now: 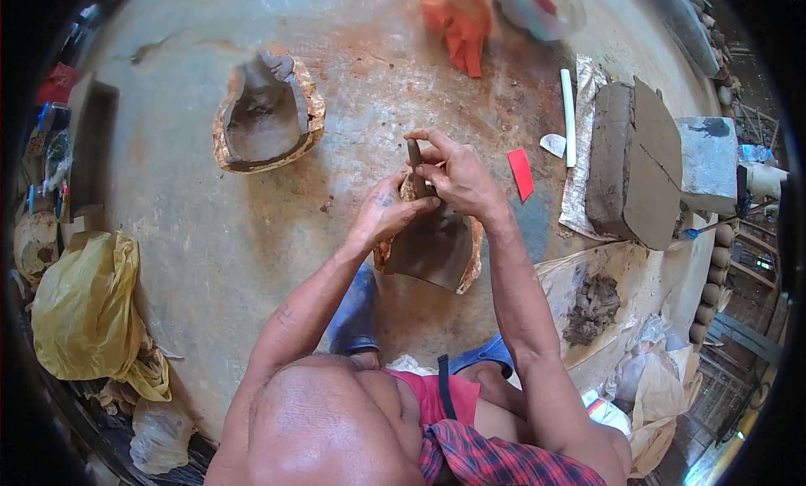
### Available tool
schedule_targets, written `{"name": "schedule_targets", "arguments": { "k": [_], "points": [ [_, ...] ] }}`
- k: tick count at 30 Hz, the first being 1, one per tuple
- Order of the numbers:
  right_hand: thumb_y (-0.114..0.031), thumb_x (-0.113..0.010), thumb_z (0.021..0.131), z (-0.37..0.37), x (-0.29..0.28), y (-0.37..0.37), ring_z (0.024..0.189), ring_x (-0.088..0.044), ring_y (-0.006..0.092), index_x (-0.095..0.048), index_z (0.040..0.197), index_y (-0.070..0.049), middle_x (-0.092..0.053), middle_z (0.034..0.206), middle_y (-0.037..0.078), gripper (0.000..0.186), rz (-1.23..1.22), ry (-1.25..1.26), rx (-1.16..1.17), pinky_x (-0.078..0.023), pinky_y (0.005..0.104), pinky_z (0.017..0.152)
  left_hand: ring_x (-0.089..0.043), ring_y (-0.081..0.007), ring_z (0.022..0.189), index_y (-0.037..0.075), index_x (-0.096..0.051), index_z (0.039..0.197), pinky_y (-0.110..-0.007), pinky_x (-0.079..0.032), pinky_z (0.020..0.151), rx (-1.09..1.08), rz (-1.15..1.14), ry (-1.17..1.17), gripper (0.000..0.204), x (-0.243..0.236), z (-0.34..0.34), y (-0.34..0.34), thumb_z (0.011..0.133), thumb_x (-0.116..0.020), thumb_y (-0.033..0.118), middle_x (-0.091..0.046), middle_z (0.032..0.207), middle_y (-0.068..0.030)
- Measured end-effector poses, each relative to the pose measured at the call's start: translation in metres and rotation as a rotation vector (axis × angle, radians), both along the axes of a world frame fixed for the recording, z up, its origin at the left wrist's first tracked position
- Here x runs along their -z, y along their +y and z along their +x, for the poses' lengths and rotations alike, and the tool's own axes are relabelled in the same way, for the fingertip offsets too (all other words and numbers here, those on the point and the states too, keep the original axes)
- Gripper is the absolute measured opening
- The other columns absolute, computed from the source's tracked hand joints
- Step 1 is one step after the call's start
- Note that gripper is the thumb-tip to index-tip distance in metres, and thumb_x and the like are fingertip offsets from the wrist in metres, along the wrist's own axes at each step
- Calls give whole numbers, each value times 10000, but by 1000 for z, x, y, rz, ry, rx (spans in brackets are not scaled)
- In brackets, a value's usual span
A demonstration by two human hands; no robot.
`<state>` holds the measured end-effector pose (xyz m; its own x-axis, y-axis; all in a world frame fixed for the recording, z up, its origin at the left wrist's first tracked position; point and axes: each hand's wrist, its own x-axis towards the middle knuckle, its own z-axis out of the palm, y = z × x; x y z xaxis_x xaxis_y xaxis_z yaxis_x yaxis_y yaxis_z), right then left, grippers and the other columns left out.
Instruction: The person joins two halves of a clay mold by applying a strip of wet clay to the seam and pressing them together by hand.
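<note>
Between my legs stands a rough, orange-crusted mold (474, 267) lined with smooth grey-brown clay (430, 249). My left hand (391, 207) grips its far left rim, thumb laid over the clay edge. A short dark roll of clay (415, 155) stands up from that rim, pinched in the fingers of my right hand (457, 173). Where the roll's lower end meets the lining is partly covered by my fingers. A second clay-lined mold half (267, 120) lies farther left on the floor, its hollow side up.
To the right are a red flat scraper (520, 174), a white tube (568, 118), a large clay block (611, 162) and clay scraps (594, 309) on a sheet. An orange cloth (458, 20) lies far off. A yellow plastic bag (86, 305) sits at left.
</note>
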<state>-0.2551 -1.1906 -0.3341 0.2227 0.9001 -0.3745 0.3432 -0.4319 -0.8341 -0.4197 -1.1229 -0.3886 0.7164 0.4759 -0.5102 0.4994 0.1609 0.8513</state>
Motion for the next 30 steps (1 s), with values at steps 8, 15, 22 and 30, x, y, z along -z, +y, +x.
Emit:
{"name": "schedule_targets", "arguments": {
  "k": [8,15,22,30],
  "points": [
    [9,-647,917,6,18,-7,904,-773,257,-593,1297,-59,-771,965,163,390,130,2,158,-592,409,813,-710,-151,888,12,-761,1190,-335,-556,833,-25,-51,159,484,-6,12,8,836,-844,332,-784,1002,-87],
    [-59,-741,863,7,14,-15,864,-759,240,-613,1207,-17,-763,929,158,369,117,-48,203,-583,392,782,-738,-146,883,19,-787,1178,-332,-574,836,-115,-273,-135,383,35,0,6,874,-818,251,-804,991,-91],
    [-106,-784,831,18,1,-29,842,-748,256,-726,1030,-29,-751,894,160,220,-15,-309,165,-576,391,791,-660,-76,840,16,-785,1160,-271,-527,760,3,-204,-38,308,19,3,13,976,-760,262,-763,944,-10],
    [-189,-725,915,8,13,-43,875,-719,408,-795,1119,-94,-724,909,213,236,100,-486,26,-565,494,807,-649,-66,812,3,-786,1122,-270,-529,731,-1,-290,-123,304,39,4,16,1015,-724,281,-754,918,-2]
  ]
}}
